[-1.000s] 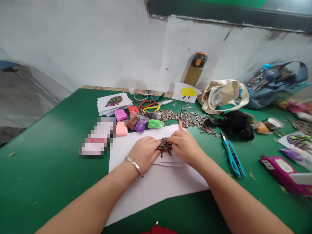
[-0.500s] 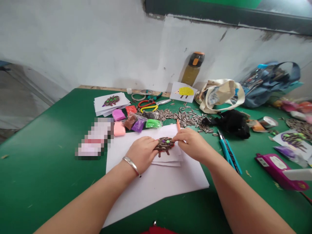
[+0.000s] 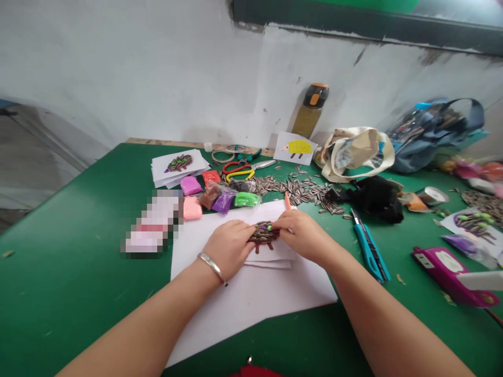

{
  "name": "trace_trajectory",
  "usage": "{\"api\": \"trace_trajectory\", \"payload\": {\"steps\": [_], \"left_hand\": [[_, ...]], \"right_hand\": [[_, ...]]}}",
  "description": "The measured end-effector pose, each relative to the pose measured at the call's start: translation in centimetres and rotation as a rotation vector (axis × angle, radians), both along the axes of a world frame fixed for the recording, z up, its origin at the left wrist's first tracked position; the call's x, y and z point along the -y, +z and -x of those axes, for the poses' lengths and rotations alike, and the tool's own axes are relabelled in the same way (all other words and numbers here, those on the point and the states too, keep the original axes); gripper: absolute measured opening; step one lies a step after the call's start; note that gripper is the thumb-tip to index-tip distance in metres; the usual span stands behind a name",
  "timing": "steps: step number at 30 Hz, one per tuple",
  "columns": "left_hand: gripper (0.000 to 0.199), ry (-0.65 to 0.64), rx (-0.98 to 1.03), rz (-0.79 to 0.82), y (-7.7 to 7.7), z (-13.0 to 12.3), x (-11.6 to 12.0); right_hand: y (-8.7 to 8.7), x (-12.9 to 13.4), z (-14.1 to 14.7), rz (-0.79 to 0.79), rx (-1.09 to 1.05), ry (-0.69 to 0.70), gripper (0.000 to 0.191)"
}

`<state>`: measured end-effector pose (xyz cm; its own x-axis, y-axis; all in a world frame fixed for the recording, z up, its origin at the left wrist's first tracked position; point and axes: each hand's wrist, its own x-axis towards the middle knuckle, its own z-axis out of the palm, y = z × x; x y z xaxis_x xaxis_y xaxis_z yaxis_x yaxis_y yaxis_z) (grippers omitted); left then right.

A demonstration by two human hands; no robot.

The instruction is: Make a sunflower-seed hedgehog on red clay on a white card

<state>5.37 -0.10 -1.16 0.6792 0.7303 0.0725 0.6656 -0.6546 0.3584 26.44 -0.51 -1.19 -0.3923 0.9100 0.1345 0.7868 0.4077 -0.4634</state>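
Note:
A hedgehog picture (image 3: 260,233) lies on small white sheets in front of me, its brown body covered with sunflower seeds above two brown legs. Small purple and green clay balls sit on the seeds. My left hand (image 3: 231,245) lies flat on the picture's left side, fingers stretched over the paper and touching the body's edge. On the right side, the closed fingertips of my right hand (image 3: 301,233) are at the green clay ball (image 3: 269,228) and partly cover it. Larger white paper (image 3: 243,309) lies underneath.
Coloured clay packets (image 3: 223,200), scissors (image 3: 251,168) and loose sunflower seeds (image 3: 302,188) lie behind the paper. A blue utility knife (image 3: 369,251) and a magenta device (image 3: 451,277) are at right. A bottle (image 3: 310,110) and a cloth bag (image 3: 353,154) stand by the wall.
My right hand has moved slightly left, its fingertips now partly over the green clay ball that showed fully before. My left hand has stayed in place.

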Motion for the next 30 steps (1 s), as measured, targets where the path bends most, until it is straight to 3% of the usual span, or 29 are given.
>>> {"api": "trace_trajectory", "payload": {"steps": [19, 30], "left_hand": [[0.009, -0.001, 0.013, 0.003, 0.1, 0.04, 0.13], [0.01, -0.004, 0.011, -0.015, -0.04, 0.08, 0.07]], "right_hand": [[0.05, 0.42, 0.55, -0.001, 0.15, -0.07, 0.014], [-0.26, 0.23, 0.58, 0.0, 0.208, -0.059, 0.016]]}}
